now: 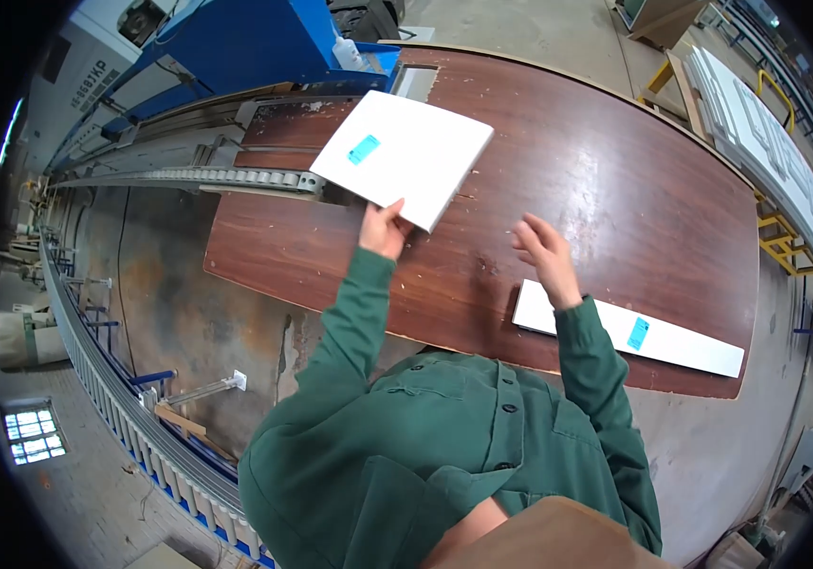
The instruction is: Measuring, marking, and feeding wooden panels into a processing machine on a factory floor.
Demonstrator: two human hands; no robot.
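Observation:
A square white panel (416, 142) with a blue label is tilted above the far left part of the brown table. My left hand (386, 230) grips its near edge, thumb on top and the other fingers hidden beneath. To the right, my right hand (547, 256) hangs over the table with loosely bent fingers apart and nothing in them. Just below that hand lies a long, narrow white board (682, 343), also with a blue label, along the near right edge. My right forearm hides part of this board.
The brown table (606, 142) carries small chips. At its left, a roller rail (236, 177) runs beside a blue and white machine (245, 47). A white bottle (348, 53) stands on the machine's corner. Stacked white panels (757, 123) rest on a yellow frame (784, 242) at right.

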